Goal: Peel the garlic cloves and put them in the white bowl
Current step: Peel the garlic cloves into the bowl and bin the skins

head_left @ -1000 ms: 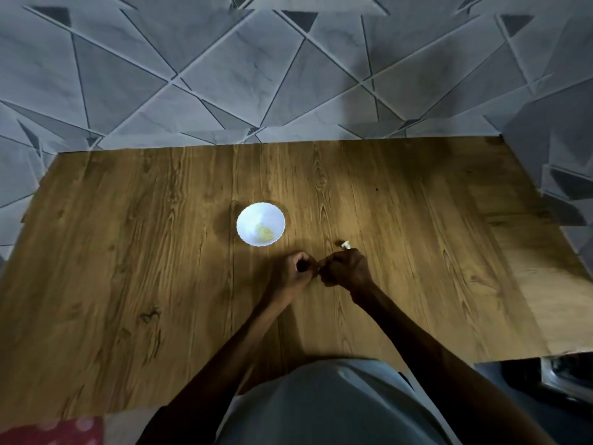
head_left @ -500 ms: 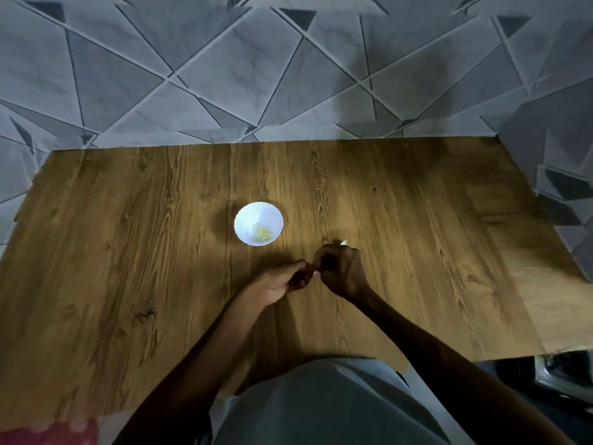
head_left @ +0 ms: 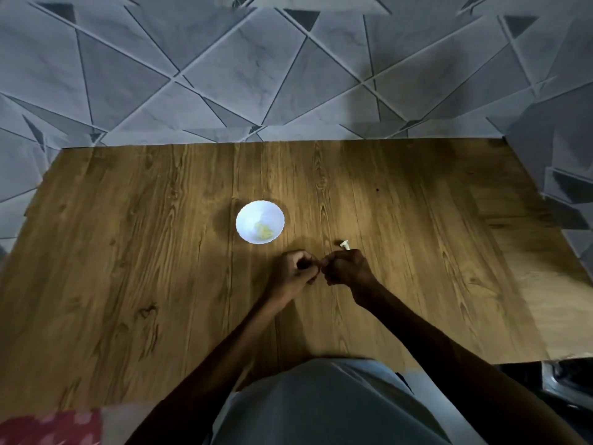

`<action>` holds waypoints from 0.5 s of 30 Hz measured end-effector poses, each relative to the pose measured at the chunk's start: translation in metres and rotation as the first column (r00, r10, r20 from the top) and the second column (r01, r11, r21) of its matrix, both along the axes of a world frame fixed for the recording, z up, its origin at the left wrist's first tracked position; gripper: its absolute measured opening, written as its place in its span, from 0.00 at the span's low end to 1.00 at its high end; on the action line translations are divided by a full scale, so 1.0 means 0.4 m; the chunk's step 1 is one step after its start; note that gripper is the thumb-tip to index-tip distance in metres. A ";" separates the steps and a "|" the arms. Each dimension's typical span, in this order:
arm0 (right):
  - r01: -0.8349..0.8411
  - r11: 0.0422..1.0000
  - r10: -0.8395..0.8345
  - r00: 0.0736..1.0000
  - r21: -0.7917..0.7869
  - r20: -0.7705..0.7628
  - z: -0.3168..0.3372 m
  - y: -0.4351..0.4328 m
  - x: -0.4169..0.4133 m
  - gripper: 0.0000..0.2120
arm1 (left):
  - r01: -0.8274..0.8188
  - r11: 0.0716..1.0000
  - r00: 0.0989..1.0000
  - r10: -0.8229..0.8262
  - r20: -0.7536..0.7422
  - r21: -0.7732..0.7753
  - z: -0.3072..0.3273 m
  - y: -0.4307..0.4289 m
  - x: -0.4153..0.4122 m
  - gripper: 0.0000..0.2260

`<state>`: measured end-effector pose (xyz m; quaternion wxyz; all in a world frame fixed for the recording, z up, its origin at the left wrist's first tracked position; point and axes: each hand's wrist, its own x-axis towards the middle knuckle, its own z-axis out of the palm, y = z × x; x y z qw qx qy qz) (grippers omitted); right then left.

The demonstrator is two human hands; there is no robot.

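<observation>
A small white bowl (head_left: 248, 216) stands on the wooden table (head_left: 128, 252) and holds a few yellowish peeled garlic pieces (head_left: 264, 232). Just in front of it, my left hand (head_left: 296, 273) and my right hand (head_left: 348, 268) meet fingertip to fingertip, both curled around something small that the fingers hide; it looks like a garlic clove. A pale garlic piece (head_left: 345, 244) lies on the table right behind my right hand.
A grey tiled wall with a triangle pattern (head_left: 288, 75) rises behind the table and along the right side. A red patterned cloth (head_left: 48, 428) shows at the bottom left. A dark object (head_left: 564, 380) sits past the table's near right corner.
Both hands stayed together in front of the bowl, shifting only slightly as the fingers worked. The bowl and the pale piece on the table have not moved.
</observation>
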<state>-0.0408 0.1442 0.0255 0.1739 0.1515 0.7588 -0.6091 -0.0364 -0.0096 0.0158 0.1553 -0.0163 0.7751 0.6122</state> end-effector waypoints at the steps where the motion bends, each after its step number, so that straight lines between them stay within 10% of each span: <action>1: 0.053 0.997 -0.046 0.992 -0.052 0.118 0.008 -0.001 -0.002 0.06 | 0.008 0.996 0.990 -0.019 -0.141 -0.084 -0.001 0.002 0.008 0.03; 5: 0.089 0.970 0.007 0.920 -0.227 0.391 0.019 0.016 -0.014 0.06 | -0.032 0.925 0.871 -0.160 -0.465 -0.378 -0.034 0.011 0.021 0.02; 9: 0.135 0.965 -0.022 0.897 -0.226 0.442 0.010 0.018 -0.014 0.08 | -0.001 0.863 0.846 -0.269 -0.461 -0.505 -0.049 0.015 0.011 0.03; 12: -0.073 0.986 0.075 0.997 0.153 -0.010 -0.006 0.007 0.004 0.05 | 0.003 0.984 1.000 -0.007 -0.023 -0.179 -0.016 0.016 0.000 0.04; 15: -0.143 0.884 0.322 0.877 0.445 -0.357 -0.021 -0.005 0.018 0.09 | -0.209 0.943 0.795 0.010 0.606 0.259 0.013 -0.004 -0.039 0.05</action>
